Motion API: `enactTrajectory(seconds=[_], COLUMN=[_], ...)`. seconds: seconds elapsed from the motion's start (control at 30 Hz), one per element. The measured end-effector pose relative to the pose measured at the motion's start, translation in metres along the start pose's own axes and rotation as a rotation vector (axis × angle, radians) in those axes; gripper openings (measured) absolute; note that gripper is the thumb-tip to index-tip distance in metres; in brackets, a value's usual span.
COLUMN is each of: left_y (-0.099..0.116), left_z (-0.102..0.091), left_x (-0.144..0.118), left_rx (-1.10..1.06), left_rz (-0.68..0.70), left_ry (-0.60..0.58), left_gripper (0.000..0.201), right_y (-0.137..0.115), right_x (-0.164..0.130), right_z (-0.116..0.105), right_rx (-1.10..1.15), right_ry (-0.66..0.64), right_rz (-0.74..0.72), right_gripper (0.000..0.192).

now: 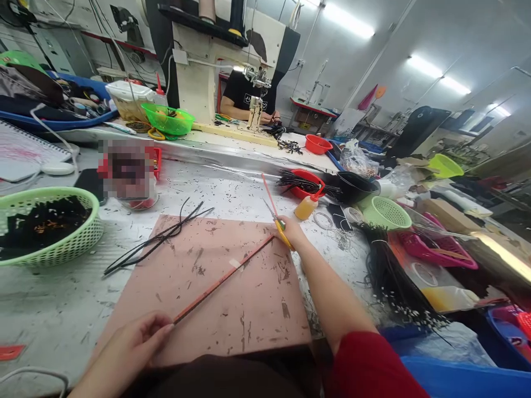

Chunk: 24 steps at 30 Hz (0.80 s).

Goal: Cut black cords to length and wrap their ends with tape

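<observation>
My left hand (139, 338) is closed, thumb and fingers pinching the near end of a thin orange-red strip (219, 283) with a dark edge. The strip runs diagonally over a worn pinkish-brown board (186, 298) to my right hand (293, 232). That hand is closed around yellow-handled scissors (284, 236), their blades pointing up and away. Beyond its fingers a thin red length (269, 193) sticks out; whether it belongs to the same strip is hidden. A small piece of pale tape (235, 263) lies by the strip's middle. Several black cords (166, 235) cross the board's upper left corner.
A green basket (93, 232) of black pieces stands left. Ahead are a red bowl (305, 176) of black cords and a glue bottle (306, 208). A black cord bundle (390, 271) lies right. Behind, a person (244, 91) sits beyond a sewing machine (194, 66).
</observation>
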<state>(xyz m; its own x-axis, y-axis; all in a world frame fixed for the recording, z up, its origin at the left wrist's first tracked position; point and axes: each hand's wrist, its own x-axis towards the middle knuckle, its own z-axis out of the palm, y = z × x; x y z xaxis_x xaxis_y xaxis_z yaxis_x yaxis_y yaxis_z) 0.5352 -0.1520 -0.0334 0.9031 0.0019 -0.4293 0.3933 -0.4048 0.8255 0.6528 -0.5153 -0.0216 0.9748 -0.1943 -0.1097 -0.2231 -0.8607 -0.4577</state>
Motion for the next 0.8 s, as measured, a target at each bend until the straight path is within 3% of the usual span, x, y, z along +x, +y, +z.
enactTrajectory(seconds=[0.1, 0.4, 0.8], left_y=[0.005, 0.012, 0.018], left_z=[0.001, 0.011, 0.02], left_x=[-0.004, -0.023, -0.023], left_rx=[0.102, 0.194, 0.237], left_rz=[-0.001, 0.101, 0.11], left_ry=[-0.095, 0.059, 0.106], left_gripper=[0.016, 0.008, 0.009], right_y=[-0.003, 0.0, -0.002], right_x=[-0.004, -0.012, -0.012], right_z=[0.0, 0.004, 0.0], right_rx=[-0.053, -0.215, -0.252], right_ry=[-0.011, -0.022, -0.053], right_rz=[0.01, 0.006, 0.017], right_gripper=[0.049, 0.049, 0.049])
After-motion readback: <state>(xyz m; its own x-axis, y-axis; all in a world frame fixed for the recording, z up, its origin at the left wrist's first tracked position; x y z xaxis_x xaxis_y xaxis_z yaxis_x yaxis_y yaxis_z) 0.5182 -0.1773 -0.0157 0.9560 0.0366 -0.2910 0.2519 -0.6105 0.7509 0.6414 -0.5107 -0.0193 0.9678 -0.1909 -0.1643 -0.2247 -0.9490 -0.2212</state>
